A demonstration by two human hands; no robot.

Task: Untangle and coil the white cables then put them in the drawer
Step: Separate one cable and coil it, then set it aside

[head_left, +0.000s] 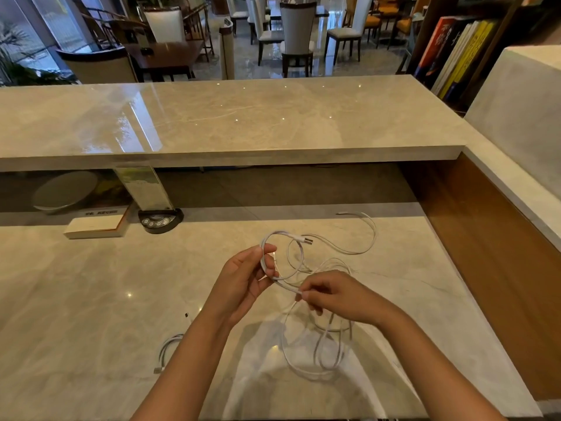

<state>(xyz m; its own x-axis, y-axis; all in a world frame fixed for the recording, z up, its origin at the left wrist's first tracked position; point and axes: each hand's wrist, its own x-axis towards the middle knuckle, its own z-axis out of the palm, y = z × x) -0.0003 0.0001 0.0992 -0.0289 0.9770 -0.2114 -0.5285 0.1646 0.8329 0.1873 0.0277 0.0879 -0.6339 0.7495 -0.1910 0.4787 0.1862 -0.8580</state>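
Over the marble desk (91, 299), my left hand (243, 278) holds a small loop of white cable (283, 237) between thumb and fingers; the cable's USB plug (308, 239) points right at the loop's top. My right hand (337, 294) pinches the same cable just below the loop. More slack white cable (321, 354) hangs and lies in tangled loops under my right hand. Another strand (364, 235) trails to the far right, its end at the desk's back. A separate coiled white cable (170, 347) lies by my left forearm. No drawer is in view.
A black button device (159, 220) with a clear sign stand and a white notepad (95, 226) sit at the desk's back left. A raised marble counter (243, 123) runs behind. A wooden side panel (485, 253) bounds the right.
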